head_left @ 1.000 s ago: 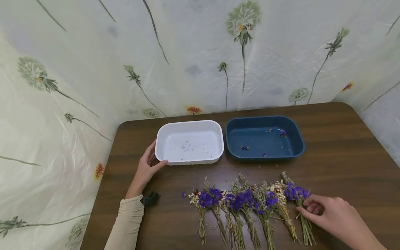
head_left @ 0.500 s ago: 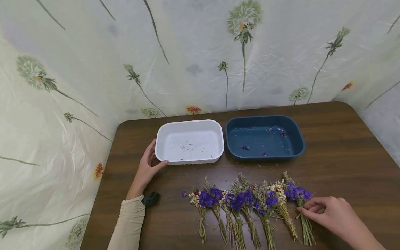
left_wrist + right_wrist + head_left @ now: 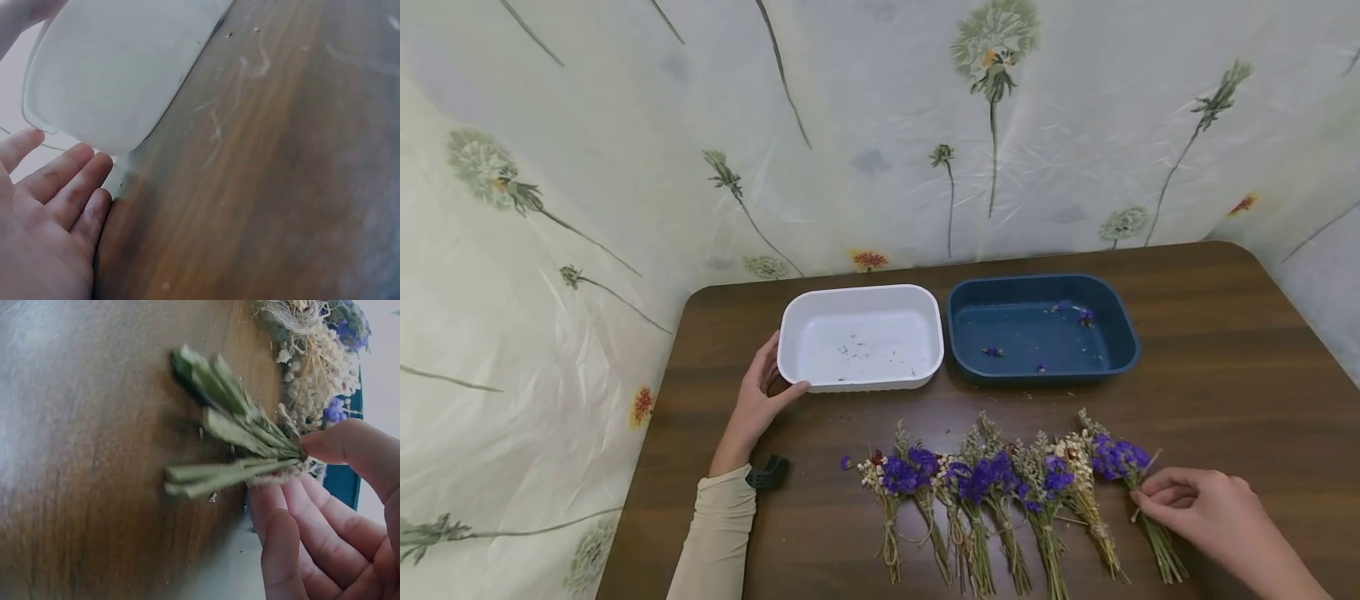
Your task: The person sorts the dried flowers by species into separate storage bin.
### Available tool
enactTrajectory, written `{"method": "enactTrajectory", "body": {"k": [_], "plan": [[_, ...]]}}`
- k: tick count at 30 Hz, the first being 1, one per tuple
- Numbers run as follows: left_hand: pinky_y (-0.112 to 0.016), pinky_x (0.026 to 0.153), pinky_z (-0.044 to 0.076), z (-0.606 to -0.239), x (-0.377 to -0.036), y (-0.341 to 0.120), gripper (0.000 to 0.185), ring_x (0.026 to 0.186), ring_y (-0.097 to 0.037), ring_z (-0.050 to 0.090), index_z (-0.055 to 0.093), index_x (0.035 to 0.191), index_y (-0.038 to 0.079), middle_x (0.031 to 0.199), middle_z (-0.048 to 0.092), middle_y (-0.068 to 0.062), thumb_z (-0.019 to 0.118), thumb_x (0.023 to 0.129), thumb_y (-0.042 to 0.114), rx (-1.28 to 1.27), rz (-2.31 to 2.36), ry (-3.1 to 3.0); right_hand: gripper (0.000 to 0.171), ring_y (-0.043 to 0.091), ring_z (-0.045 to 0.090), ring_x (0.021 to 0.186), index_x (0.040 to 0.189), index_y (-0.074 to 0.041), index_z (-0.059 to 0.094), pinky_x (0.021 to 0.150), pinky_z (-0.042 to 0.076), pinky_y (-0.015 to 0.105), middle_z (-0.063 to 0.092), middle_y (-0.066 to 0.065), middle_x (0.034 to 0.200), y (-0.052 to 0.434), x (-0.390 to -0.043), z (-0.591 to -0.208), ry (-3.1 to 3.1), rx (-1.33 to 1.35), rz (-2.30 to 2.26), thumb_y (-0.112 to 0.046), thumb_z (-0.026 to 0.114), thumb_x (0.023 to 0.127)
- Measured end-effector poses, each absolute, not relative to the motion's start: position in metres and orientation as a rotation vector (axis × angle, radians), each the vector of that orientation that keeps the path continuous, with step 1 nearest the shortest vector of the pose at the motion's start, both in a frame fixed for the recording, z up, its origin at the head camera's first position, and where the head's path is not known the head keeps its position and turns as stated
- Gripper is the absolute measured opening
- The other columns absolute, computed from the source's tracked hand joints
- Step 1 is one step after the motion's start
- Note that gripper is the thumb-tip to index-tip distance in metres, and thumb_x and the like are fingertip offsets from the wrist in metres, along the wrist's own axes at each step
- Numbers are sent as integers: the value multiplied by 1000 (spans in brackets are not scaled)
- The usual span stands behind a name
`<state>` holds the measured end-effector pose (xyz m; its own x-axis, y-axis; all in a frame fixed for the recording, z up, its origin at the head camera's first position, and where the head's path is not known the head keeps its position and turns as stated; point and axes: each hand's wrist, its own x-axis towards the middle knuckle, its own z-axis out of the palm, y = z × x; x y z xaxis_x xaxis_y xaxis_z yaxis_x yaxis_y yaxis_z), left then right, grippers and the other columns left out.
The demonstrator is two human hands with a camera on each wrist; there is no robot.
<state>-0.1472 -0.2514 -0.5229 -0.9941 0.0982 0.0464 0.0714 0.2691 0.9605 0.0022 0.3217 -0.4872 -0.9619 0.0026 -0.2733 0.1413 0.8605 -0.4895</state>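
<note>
We see the right hand (image 3: 1213, 504) pinching one flower bundle (image 3: 1120, 460) between thumb and fingertips, just below its purple heads. The heads point away from the hand, and the stems slant back beneath it; in the right wrist view their cut ends splay out past the thumb. We cannot tell whether this bundle is lifted off the table (image 3: 1247, 358) or resting on it.

The left hand (image 3: 757, 410) lies relaxed about the near left corner of the white tray (image 3: 861, 302), thumb at the front rim and fingers along the side, touching rather than clenching it. The blue tray (image 3: 1033, 289) stands just beyond the white one, on the side away from the left hand and ahead of the right hand.

As for progress, we judge that only the grasp on one bundle is done. The row of other bundles (image 3: 981, 479) lies to the left of the right hand, well apart from the left hand, with neither hand on it. Every bundle we see is outside both trays: the white tray beside the left hand shows only small scraps (image 3: 853, 346), the blue one a few loose purple blooms (image 3: 992, 352). So, as far as we can tell, most of the handling is left.
</note>
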Motion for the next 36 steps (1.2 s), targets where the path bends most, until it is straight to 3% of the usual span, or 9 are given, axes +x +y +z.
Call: {"method": "enactTrajectory", "body": {"k": [4, 7, 11, 17, 25, 36], "plan": [[-49, 124, 33, -523, -147, -251, 93, 150, -25, 43, 29, 163, 27, 164, 42, -4, 82, 88, 12, 160, 1882, 2479, 19, -5, 64, 64, 90, -17, 78, 60, 52, 21, 75, -10, 77, 323, 3, -488, 2795, 121, -763, -35, 80, 90], [-53, 124, 32, -522, -146, -250, 93, 150, -26, 43, 30, 163, 27, 164, 42, -4, 82, 88, 12, 152, 1887, 2476, 14, -6, 64, 62, 87, -18, 77, 58, 51, 20, 74, -11, 74, 321, 3, -489, 2861, 90, -787, -31, 82, 88], [-51, 123, 33, -522, -145, -250, 93, 149, -26, 44, 31, 163, 28, 163, 43, -4, 83, 88, 12, 151, 1881, 2489, 12, -7, 65, 61, 89, -15, 78, 56, 51, 18, 75, -9, 74, 319, 5, -491, 2915, 67, -854, -25, 85, 86], [-49, 124, 33, -523, -145, -251, 92, 150, -25, 44, 31, 163, 28, 163, 43, -4, 82, 88, 13, 153, 1872, 2503, 24, -7, 67, 67, 103, -9, 79, 58, 53, 16, 78, -3, 81, 324, 7, -490, 2846, 107, -970, -27, 84, 88], [-33, 120, 37, -521, -147, -251, 92, 149, -23, 45, 31, 162, 29, 163, 43, -1, 83, 88, 13, 152, 1868, 2500, 23, -9, 67, 72, 105, -10, 79, 61, 51, 10, 78, -12, 82, 327, 9, -488, 2842, 57, -1055, -23, 84, 87], [-51, 124, 32, -522, -148, -252, 93, 149, -25, 44, 30, 164, 25, 164, 42, -4, 82, 88, 9, 141, 1888, 2472, 23, -8, 69, 76, 109, -7, 78, 62, 54, 13, 78, -13, 85, 329, 12, -476, 2802, 46, -1112, -20, 82, 90]]}}
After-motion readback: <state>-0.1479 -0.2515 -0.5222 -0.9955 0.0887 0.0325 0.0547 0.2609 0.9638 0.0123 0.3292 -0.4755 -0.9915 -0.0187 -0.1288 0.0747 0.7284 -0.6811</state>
